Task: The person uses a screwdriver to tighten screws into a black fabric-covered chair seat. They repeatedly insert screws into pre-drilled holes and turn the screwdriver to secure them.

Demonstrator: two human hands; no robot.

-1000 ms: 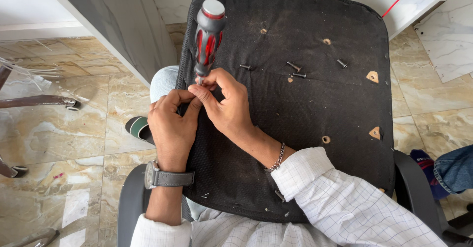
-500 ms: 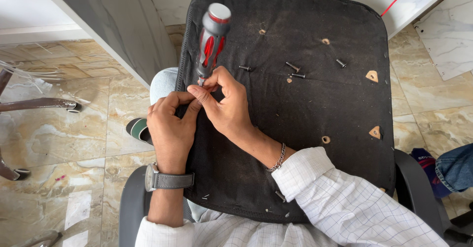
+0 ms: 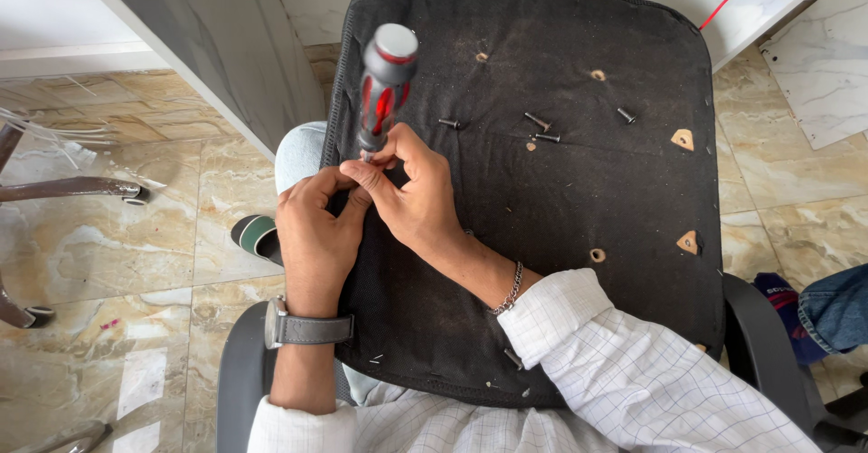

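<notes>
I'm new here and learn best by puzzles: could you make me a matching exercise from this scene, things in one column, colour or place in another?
Things:
1. screwdriver
2. wristwatch
3. loose screws
4. chain bracelet

Descriptions:
A. lying on the black seat panel
B. on the right hand wrist
C. red and black handle
D. grey strap, on the left hand wrist

Pairs: 1-C, 2-D, 3-A, 4-B

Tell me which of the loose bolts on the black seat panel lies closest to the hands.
The bolt just right of the screwdriver, nearest the right hand. The pair and the far bolt lie farther right on the seat panel.
</notes>
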